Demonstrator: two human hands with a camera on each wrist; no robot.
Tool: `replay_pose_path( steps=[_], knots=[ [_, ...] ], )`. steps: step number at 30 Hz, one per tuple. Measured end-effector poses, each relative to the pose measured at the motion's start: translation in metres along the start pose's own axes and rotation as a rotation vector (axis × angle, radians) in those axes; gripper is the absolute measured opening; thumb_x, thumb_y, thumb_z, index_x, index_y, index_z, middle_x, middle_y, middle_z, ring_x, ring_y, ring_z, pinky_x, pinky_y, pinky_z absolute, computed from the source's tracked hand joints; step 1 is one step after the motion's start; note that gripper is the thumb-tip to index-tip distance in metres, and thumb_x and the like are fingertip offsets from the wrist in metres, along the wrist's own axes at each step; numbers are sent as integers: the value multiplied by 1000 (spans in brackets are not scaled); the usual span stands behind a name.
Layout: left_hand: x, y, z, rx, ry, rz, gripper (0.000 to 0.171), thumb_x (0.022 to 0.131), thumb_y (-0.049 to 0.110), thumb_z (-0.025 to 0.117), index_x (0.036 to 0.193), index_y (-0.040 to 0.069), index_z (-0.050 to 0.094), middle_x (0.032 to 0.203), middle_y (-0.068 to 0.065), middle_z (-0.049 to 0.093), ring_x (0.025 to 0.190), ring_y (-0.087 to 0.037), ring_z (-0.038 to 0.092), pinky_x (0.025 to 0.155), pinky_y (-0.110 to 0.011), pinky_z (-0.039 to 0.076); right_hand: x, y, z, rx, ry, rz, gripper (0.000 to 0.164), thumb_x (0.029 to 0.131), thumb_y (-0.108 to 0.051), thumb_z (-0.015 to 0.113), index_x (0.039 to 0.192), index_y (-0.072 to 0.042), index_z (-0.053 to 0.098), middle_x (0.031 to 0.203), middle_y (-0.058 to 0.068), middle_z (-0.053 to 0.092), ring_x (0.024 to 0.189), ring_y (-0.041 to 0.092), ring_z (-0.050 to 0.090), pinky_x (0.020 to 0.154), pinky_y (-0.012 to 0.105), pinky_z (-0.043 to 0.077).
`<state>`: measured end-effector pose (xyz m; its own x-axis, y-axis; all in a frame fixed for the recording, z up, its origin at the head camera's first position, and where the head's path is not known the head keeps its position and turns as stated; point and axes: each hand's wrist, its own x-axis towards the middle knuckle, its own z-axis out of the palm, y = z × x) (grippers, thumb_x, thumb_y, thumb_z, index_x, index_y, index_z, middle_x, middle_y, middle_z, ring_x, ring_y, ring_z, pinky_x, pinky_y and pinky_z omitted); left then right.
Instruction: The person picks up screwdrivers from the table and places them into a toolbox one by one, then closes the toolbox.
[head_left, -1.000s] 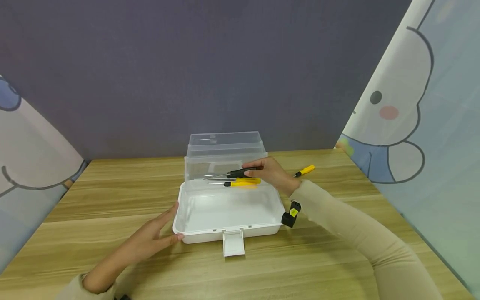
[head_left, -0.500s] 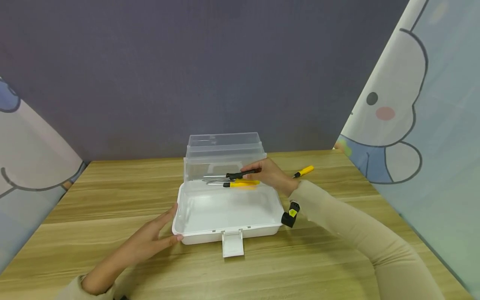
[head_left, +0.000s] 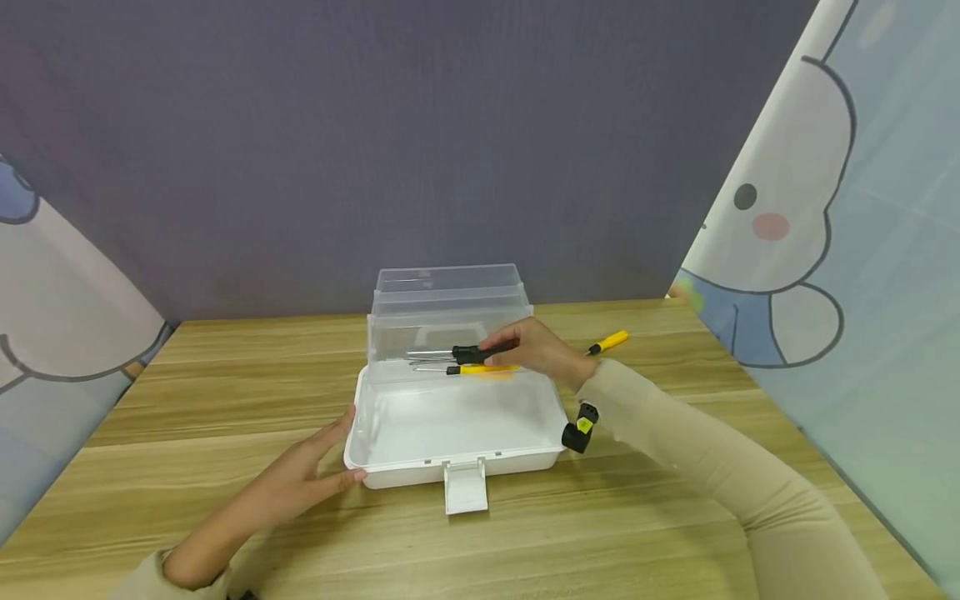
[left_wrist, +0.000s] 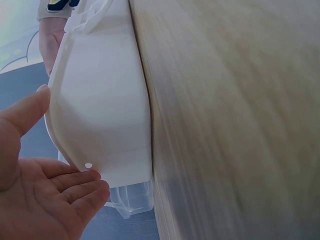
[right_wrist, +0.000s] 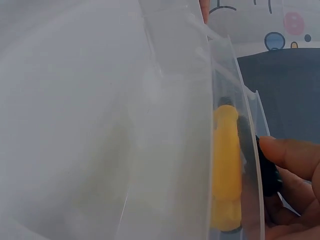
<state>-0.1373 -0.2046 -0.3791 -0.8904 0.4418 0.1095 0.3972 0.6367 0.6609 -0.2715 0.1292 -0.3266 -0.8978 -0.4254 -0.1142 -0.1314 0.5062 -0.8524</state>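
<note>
My right hand (head_left: 542, 348) pinches a black-handled screwdriver (head_left: 467, 355) near its handle end. The screwdriver lies nearly level, its metal shaft pointing left, over the folding trays of the white toolbox (head_left: 405, 477). Just in front of it, a yellow-handled screwdriver (head_left: 468, 369) lies in a clear tray; the right wrist view shows its yellow handle (right_wrist: 226, 167) through the plastic, with the black handle (right_wrist: 270, 172) beyond. My left hand (head_left: 300, 475) rests at the box's left front corner, its thumb (left_wrist: 37, 102) on the rim and its fingers extended along the end wall.
Clear stepped tray tiers (head_left: 450, 298) stand raised at the back of the box. The front latch (head_left: 466, 492) hangs down. Another yellow-handled screwdriver (head_left: 609, 342) lies on the wooden table (head_left: 247, 367) at right. A dark wall (head_left: 420, 150) closes off the back.
My right hand has moved slightly left and lowered the black-handled screwdriver, bringing it closer to the yellow one in the tray. The left hand keeps its place on the box.
</note>
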Motion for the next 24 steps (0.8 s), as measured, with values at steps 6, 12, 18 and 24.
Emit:
replay_pose_path(
  steps=[6,12,18,24],
  knots=[
    [0,-1,0,-8,-1,-3,81,89,36,65,147,-2,24,147,-25,30,133,-45,30,107,-37,26,-2,0,0,13,-17,-4,29,83,-6,71,111,0,69,109,12,69,95,17,63,79,27,52],
    [-1,-2,1,-24,-4,6,80,89,35,64,147,-1,23,148,-26,28,134,-45,28,107,-23,21,-2,1,-1,34,-8,1,27,85,-5,69,111,-1,69,110,11,68,96,17,62,81,27,52],
    [0,-2,1,-23,-5,9,81,89,36,65,147,-1,23,148,-26,28,134,-45,28,105,-18,19,-3,3,-3,75,5,28,26,85,-7,69,111,-3,69,111,9,68,96,17,62,84,29,52],
    [1,-3,0,-37,-14,8,81,89,36,64,148,1,22,150,-24,25,135,-45,26,103,-11,16,-7,4,-8,70,10,3,26,86,-10,69,112,-4,69,109,8,69,97,17,63,89,33,50]
  ],
)
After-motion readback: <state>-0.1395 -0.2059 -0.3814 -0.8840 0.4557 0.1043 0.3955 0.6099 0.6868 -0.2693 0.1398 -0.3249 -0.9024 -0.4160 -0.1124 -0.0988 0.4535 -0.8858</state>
